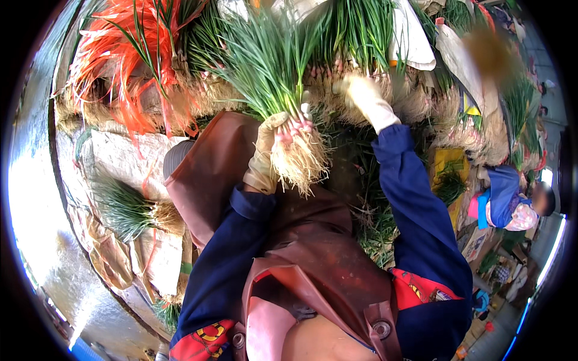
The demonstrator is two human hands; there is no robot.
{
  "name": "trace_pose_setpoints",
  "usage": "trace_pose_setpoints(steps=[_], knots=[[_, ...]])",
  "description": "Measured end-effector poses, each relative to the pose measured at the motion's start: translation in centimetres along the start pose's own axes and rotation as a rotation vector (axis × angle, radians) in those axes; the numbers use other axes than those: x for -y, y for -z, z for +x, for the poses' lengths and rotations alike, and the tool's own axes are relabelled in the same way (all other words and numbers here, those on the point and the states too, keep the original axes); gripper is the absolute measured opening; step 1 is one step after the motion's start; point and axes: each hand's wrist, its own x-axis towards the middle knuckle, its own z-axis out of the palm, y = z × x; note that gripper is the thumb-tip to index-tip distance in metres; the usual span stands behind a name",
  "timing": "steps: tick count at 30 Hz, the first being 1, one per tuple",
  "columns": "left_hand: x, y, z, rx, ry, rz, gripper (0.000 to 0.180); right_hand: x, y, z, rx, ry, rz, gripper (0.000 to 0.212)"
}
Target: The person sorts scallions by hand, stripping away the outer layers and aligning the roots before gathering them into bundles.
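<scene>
My left hand (pixel 265 153), in a pale glove, is closed round a bunch of spring onions (pixel 277 72) just below their green leaves. The leaves point away from me and the pinkish bulbs and straw-coloured roots hang toward me, over my brown apron (pixel 307 240). To the right, my gloved right hand (pixel 361 96) reaches to the roots of a long row of spring onions (pixel 367 36). Motion smears its fingers, so whether they grip anything cannot be made out.
Orange plastic strips (pixel 129 54) lie at the far left. A separate spring onion bunch (pixel 129 207) rests on pale sacking (pixel 117 153) to my left. Loose green leaves (pixel 376 231) litter the ground by my right arm. Another person (pixel 512 198) is at the far right.
</scene>
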Motion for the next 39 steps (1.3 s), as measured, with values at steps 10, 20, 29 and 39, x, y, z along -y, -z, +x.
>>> trace_pose_setpoints(steps=[10,20,29,39], knots=[[0.1,2.8,1.6,0.046,-0.050,0.223,0.056,-0.1,4.7,2.1,-0.068,-0.133,0.355,0.019],[1.2,1.6,1.6,-0.035,-0.004,0.257,0.046,-5.6,-4.3,0.2,-0.112,0.057,0.455,0.020],[0.2,5.4,2.1,-0.003,0.069,0.559,0.044,-1.1,-5.4,-2.2,0.187,0.271,1.250,0.018],[-0.3,8.2,2.5,-0.125,0.259,0.667,0.049,3.8,-2.9,-3.0,-0.104,0.271,-0.016,0.020]])
